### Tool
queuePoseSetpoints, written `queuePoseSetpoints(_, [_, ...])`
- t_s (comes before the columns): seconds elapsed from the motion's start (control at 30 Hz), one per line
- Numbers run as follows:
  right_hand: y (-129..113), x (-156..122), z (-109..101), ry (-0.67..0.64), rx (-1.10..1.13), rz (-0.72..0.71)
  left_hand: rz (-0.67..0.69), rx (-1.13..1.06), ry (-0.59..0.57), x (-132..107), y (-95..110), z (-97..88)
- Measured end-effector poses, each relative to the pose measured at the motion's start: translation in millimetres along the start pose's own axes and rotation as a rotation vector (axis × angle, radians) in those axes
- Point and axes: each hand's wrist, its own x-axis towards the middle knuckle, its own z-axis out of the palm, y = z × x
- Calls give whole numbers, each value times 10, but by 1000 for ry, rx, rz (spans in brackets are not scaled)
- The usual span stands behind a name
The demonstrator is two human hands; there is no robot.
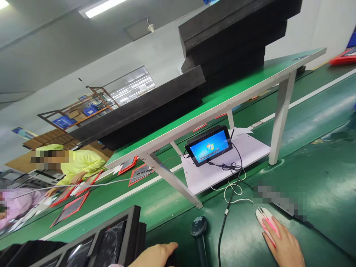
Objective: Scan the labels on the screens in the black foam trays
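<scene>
White and pink, the mouse [260, 216] sat on the bench [328, 200], held by the right hand [287, 243], fingers loosely curved. The left hand [154, 256], one finger outstretched, lay between foam tray [135, 220] and scanner [198, 227]; its hold I could not tell. Farther off, a monitor [210, 147] stood lit.

The bottom edge cuts off the left hand [155, 256], the right hand [287, 243], the dark, round-headed handheld scanner [199, 227] and the black foam tray [132, 230]. The right hand partly covers the white-and-pink computer mouse [261, 216]. Icons on the black-framed, blue-screened display [209, 145] are too small to read; pixelation obscures the grey oblong box [278, 200].
</scene>
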Motion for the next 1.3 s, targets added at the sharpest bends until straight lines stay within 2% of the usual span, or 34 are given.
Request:
queuePoseSetpoints(0.3, [88,-176,83,-82,131,14,-15,12,-1,-5,54,-19])
queuePoseSetpoints(0.4, [76,-125,59,-81,141,-14,-19,19,-6,-16,65,-26])
queuePoseSetpoints(0.6, [11,103,-39,10,111,-102,-10,21,3,-3,34,5])
queuePoseSetpoints(0.7, [2,133,-35,4,117,-120,-2,8,15,9,15,22])
queuePoseSetpoints(0.87, [37,19,44,-1,147,-92,4,5,23,15,-8,39])
queuePoseSetpoints(1.0, [72,-81,107,-53,179,-44,13,-9,42,28,-41,61])
queuePoseSetpoints(1.2, [51,-82,113,-21,153,-58,3,-5,39,30,-36,58])
queuePoseSetpoints(1.3, [57,-120,137,-47,138,-34,-3,-1,30,22,-21,46])
